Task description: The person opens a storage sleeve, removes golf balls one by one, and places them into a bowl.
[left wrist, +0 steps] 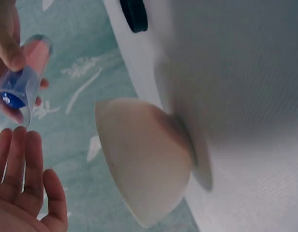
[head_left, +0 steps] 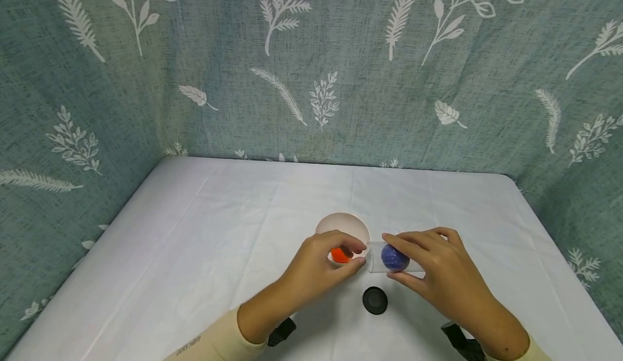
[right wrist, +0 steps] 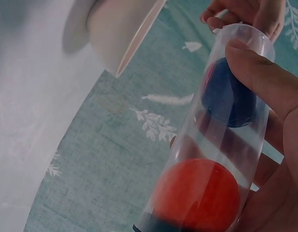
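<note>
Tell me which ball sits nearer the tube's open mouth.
The blue ball, up under the right hand's thumb near the clear tube's rim; the orange ball sits deeper, at the closed end.

Setting: a staged recording booth, not a lived-in room. A desk (head_left: 194, 231) under a plain white cloth is enclosed on the left, far and right sides by a teal curtain (head_left: 340, 69) printed with white leaves and ferns. No furniture, windows or fixtures are visible. Lighting is even, consistent with an arranged tabletop set.
</note>
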Demonstrator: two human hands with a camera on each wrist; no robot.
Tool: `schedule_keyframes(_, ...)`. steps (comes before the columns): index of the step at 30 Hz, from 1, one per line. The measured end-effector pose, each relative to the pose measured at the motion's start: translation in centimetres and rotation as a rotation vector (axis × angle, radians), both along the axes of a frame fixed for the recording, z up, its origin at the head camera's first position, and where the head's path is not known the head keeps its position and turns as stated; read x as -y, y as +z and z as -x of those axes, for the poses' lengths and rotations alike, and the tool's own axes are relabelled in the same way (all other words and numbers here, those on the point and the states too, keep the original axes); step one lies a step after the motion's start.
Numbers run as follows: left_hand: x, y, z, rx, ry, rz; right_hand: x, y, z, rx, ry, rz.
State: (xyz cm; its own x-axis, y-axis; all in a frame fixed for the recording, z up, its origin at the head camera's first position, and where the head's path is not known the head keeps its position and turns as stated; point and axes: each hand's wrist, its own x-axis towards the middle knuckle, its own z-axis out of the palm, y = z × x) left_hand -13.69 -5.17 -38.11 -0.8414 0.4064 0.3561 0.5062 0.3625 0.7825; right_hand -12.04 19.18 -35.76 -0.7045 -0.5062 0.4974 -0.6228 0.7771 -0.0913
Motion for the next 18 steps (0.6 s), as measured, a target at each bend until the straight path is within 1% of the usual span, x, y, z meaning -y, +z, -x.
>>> schedule_keyframes(4,-0.2,-0.3,-0.3,0.03,-0.034,-0.04,0.1,-0.1,-0.1,-0.002,0.004,-0.003)
schedule_keyframes(6,-0.3,-0.4,-0.4,0.04,-0.042,-0.046,0.1,-0.2,-0.1,-0.004,0.009,-0.003)
schedule_keyframes(12,-0.4,-0.7,-0.4,0.05,-0.021,-0.051,0.1,-0.3,0.0,-0.012,0.025,-0.003)
schedule_keyframes(15,-0.4,-0.9,-0.4,0.059,-0.026,-0.062,0.2,-0.3,0.0,-0.014,0.031,-0.005)
schedule_keyframes(18,-0.5,-1.2,-0.4,0.06,-0.046,-0.08,0.3,-0.4,0.0,-0.019,0.042,-0.007)
